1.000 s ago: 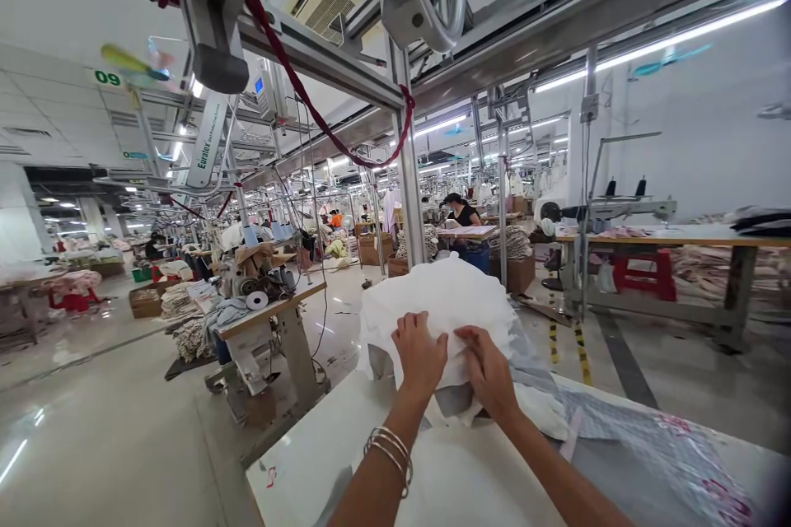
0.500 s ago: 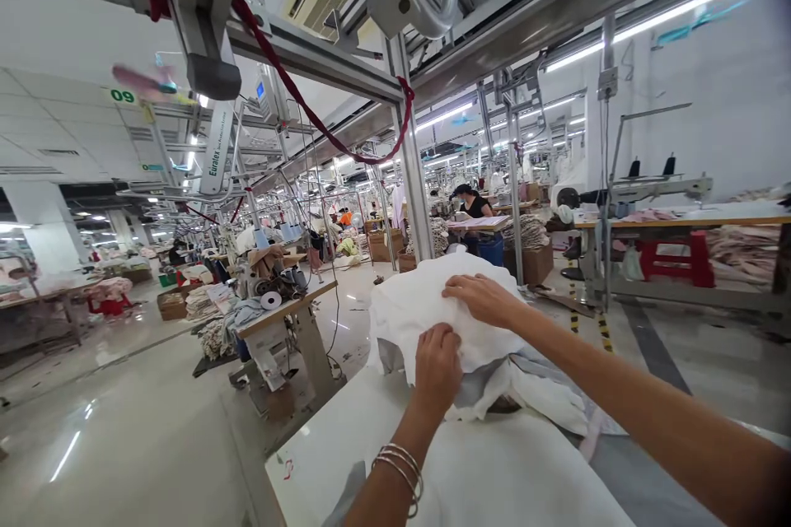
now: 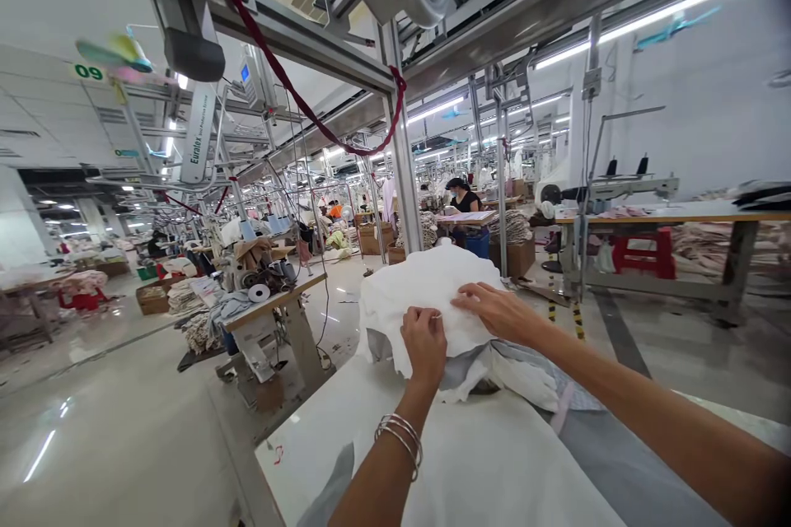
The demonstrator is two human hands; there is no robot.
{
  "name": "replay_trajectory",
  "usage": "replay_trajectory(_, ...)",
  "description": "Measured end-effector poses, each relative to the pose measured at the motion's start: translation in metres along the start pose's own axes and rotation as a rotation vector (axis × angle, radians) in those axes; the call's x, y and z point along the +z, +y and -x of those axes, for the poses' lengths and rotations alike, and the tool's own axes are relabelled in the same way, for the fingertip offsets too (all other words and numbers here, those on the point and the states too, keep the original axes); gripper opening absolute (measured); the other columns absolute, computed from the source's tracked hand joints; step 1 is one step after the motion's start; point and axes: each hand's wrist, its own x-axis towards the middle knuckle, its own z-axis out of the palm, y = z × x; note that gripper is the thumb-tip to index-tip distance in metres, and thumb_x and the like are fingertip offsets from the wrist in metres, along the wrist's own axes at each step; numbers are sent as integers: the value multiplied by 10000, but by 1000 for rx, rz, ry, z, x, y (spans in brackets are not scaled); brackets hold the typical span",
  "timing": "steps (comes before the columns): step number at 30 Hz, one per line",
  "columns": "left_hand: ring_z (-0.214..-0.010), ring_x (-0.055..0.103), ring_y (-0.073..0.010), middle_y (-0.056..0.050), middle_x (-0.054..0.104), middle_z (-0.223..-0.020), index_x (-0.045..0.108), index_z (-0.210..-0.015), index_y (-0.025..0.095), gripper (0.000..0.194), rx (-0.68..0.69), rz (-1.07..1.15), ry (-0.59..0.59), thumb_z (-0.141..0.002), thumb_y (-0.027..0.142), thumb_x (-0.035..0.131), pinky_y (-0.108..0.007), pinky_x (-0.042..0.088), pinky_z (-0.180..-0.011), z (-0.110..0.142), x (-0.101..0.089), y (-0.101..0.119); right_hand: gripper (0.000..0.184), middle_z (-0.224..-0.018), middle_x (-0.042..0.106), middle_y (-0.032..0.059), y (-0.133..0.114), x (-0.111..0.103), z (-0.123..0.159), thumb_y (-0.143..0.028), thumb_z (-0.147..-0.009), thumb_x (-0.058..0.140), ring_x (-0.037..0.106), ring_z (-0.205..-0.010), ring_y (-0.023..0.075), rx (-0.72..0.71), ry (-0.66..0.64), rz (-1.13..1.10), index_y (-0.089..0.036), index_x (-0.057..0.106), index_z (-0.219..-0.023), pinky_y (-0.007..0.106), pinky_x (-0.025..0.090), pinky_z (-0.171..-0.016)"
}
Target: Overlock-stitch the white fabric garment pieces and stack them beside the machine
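One head-worn camera, facing forward and down, close above left hand (image 3: 423,346), right hand (image 3: 500,313) (very wide view)

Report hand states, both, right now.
Left hand: closed, fingers pinching white fabric.
Right hand: open, fingers flat on the same fabric.

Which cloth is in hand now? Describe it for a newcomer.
In the sewing hall, find the white-topped table directly ahead. On it sits a heap of fabric; the piece you want is the white cloth on top, the only one under both the left hand and the right hand.
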Motion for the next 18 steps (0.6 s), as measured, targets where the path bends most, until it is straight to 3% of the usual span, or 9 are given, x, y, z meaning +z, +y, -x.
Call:
replay_trajectory(8, -906, 559, -205, -42, 611, -890, 685, -876, 212, 177, 126, -41, -64, -863, 107, 543, -367, 399, -860, 6, -7, -5, 732, -1222, 571, 118, -1, 6, 21, 114, -709, 396, 534, -1131, 260, 44, 28, -13, -249, 530, -1331, 363, 567, -807)
replay_trajectory(14, -888, 563, -199, -52, 599, -917, 630, -959, 170, 171, 45, 37, -30, -812, 104, 573, -360, 436, -850, -4, -4, -3, 490, -1226, 548, 104, -7, 10, 26, 69, -800, 472, 536, -1123, 248, 165, 101, -96, -161, 561, -1223, 385, 535, -852)
replay_trajectory(18, -770, 567, -160, -32, 582, -835, 627, -881, 156, 96, -45, 137, -25, -805, 128, 575, -302, 468, -762, -15, -1, -7, 311, -1183, 553, 85, -8, 12, 27, -28, -873, 536, 542, -1098, 228, 274, 176, -171, -145, 562, -1160, 409, 505, -896)
